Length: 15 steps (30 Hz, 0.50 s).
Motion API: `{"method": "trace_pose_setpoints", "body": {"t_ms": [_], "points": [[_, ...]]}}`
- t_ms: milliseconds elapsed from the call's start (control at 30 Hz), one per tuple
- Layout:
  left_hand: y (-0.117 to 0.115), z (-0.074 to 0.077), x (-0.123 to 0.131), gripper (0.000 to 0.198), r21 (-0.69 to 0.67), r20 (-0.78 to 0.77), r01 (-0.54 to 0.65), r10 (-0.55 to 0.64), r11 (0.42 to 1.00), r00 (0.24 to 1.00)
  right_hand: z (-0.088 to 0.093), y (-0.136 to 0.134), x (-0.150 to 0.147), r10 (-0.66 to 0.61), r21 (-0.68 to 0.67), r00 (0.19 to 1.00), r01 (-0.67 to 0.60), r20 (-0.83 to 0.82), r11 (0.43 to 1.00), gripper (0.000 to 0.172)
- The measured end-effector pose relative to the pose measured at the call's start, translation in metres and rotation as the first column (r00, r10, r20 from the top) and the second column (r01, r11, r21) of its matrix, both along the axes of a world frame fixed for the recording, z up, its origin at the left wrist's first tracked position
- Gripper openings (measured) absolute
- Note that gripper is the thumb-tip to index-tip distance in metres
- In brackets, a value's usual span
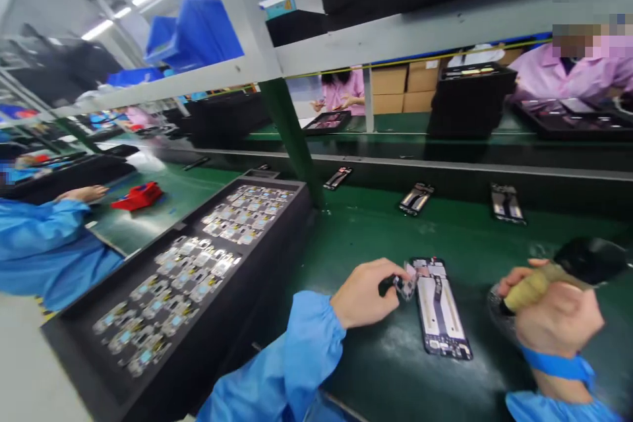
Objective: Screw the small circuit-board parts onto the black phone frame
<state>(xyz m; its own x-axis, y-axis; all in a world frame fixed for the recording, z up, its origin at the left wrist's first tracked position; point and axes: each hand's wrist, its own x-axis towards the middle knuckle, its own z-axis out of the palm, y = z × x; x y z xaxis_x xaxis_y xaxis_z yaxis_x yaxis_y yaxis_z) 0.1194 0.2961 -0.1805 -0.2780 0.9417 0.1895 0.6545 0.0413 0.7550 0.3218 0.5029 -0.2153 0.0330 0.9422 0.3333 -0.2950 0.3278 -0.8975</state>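
Note:
An open phone frame (pixel 439 308) lies on the green mat in front of me. My left hand (pixel 366 293) pinches a small circuit part (pixel 406 285) and holds it at the frame's upper left corner. My right hand (pixel 548 313) is closed around a tool with a yellow-taped grip (pixel 531 287) and a dark head, held just right of the frame. A blue wrist strap circles my right wrist.
A black tray (pixel 99 349) of several small circuit parts sits at my left. More phone frames (pixel 417 198) lie on the conveyor behind. A person in a blue sleeve (pixel 49 244) works at left beside a red object (pixel 138 196). Workers in pink sit across, by black tray stacks (pixel 469 105).

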Motion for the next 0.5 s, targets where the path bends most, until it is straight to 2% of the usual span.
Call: {"method": "trace_pose_setpoints", "body": {"t_ms": [133, 233, 333, 500], "points": [[0.062, -0.01, -0.018, 0.019, -0.082, 0.071, 0.0, 0.006, 0.997, 0.997, -0.005, -0.002, -0.002, 0.013, 0.065, 1.0, -0.013, 0.01, 0.998, 0.066], [0.091, -0.019, -0.022, 0.019, -0.118, 0.108, 0.003, 0.01, 0.993, 0.994, -0.006, -0.003, -0.001, 0.016, 0.072, 1.0, -0.016, 0.005, 0.997, 0.066], [0.105, -0.031, -0.025, 0.022, -0.14, 0.142, 0.018, 0.002, 0.99, 0.99, -0.004, -0.004, -0.002, 0.017, 0.084, 1.0, -0.017, -0.003, 0.996, 0.063], [0.107, -0.044, -0.028, 0.01, -0.146, 0.155, -0.012, 0.034, 0.989, 0.987, -0.001, -0.005, -0.002, 0.006, 0.096, 1.0, -0.006, -0.005, 0.995, 0.059]]}}
